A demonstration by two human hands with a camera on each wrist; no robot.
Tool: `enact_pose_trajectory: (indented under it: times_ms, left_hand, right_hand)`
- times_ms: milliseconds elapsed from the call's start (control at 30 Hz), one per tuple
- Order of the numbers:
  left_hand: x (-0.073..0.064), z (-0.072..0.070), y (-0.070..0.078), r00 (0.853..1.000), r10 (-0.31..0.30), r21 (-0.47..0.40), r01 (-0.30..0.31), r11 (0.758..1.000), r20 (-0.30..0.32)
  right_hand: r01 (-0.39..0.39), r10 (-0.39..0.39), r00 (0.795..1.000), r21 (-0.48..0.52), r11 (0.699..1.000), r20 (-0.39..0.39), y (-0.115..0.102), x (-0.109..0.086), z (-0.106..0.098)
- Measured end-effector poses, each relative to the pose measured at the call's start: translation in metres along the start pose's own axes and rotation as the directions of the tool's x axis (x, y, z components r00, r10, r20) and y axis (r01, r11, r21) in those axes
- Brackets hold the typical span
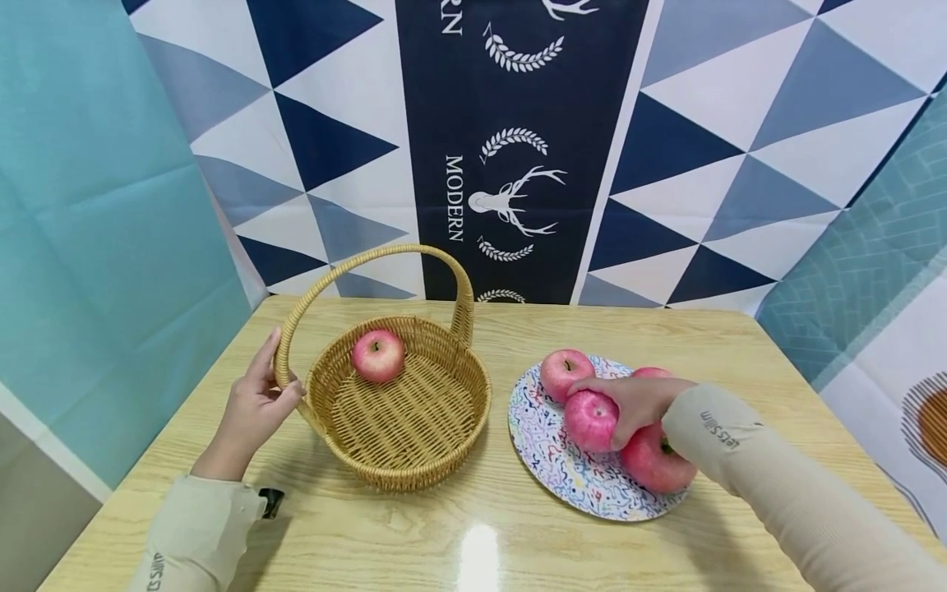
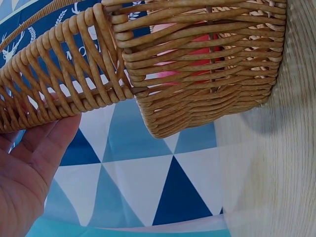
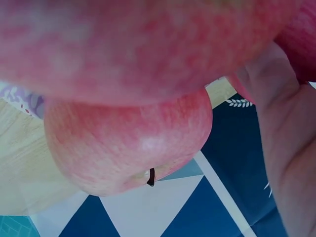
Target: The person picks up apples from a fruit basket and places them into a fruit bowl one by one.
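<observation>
My left hand point(image 1: 247, 415) holds the handle point(image 1: 370, 255) of a round wicker basket point(image 1: 403, 479), its thumb and fingers around the lower left part. One pink-red apple point(image 1: 378, 356) lies inside, toward the back left. In the left wrist view, fingers point(image 2: 54, 143) meet the woven handle beside the basket wall point(image 2: 197, 94). To the right, my right hand point(image 1: 642, 401) grips a pink apple point(image 1: 589, 423) over a patterned round plate point(image 1: 534, 444). Whether that apple touches the plate is hidden. Other apples sit around it: one behind point(image 1: 565, 372), one partly covered point(image 1: 651, 373), one in front point(image 1: 656, 466).
Basket and plate stand apart on a light wooden table point(image 1: 473, 518). A cloth backdrop point(image 1: 518, 107) with triangles and deer heads rises behind the table's far edge. Pale teal cloth point(image 1: 96, 205) borders the left side. In the right wrist view, large apples point(image 3: 128, 143) fill much of the picture.
</observation>
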State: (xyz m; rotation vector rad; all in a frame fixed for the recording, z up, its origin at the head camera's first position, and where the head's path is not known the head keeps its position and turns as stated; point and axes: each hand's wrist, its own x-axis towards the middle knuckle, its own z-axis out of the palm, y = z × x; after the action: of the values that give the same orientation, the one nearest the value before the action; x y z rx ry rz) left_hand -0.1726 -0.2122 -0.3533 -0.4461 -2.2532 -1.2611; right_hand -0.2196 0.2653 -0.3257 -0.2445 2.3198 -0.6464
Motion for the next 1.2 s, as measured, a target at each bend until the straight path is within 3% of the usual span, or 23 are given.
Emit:
enact_pose_trajectory:
  times_ms: [300,700,833,933,1100,1200]
  left_hand:
    - [0.001,0.001,-0.001,1.0,0.008,0.003,-0.008,1.0,-0.004]
    - [0.0,0.0,0.001,1.0,0.001,-0.018,-0.001,1.0,0.0]
    - [0.001,0.001,0.002,1.0,-0.009,-0.012,0.009,1.0,0.004]
    - [0.001,0.001,0.002,1.0,-0.01,-0.012,0.01,1.0,0.002]
    - [0.0,0.001,-0.001,1.0,-0.011,0.009,0.011,1.0,-0.002]
    - [0.0,0.001,-0.002,1.0,-0.005,0.013,0.005,1.0,-0.001]
  right_hand:
    - [-0.114,0.113,0.993,-0.047,0.992,-0.022,-0.008,-0.002,0.007]
    - [-0.135,0.129,0.99,-0.118,0.984,-0.055,-0.023,-0.005,0.0]
    - [-0.071,0.066,0.997,-0.113,0.991,-0.05,-0.028,-0.009,-0.009]
    - [0.03,-0.036,0.998,-0.15,0.988,-0.042,-0.033,-0.01,-0.017]
    - [0.208,-0.226,0.973,-0.253,0.945,-0.045,-0.037,-0.009,-0.026]
    - [0.232,-0.263,0.962,-0.284,0.93,-0.076,-0.039,-0.008,-0.028]
